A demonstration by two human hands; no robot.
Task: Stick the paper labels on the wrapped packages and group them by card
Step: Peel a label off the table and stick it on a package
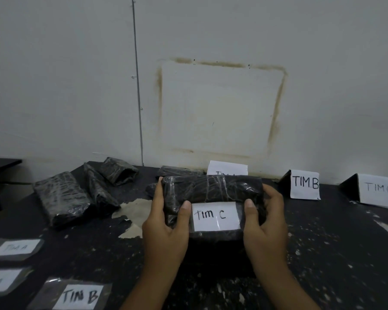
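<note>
Loose labels (81,296) are laid on the near counter (323,253). Beyond, the wrapped package (211,191) bearing a 'TIM C' label (215,217) is gripped at both ends by the left hand (166,224) and right hand (264,222), apparently raised.

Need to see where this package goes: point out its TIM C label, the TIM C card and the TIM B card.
TIM C label (216,216): head view, centre of the white paper.
TIM C card (379,190): head view, white front face.
TIM B card (305,184): head view, white front face.
</note>
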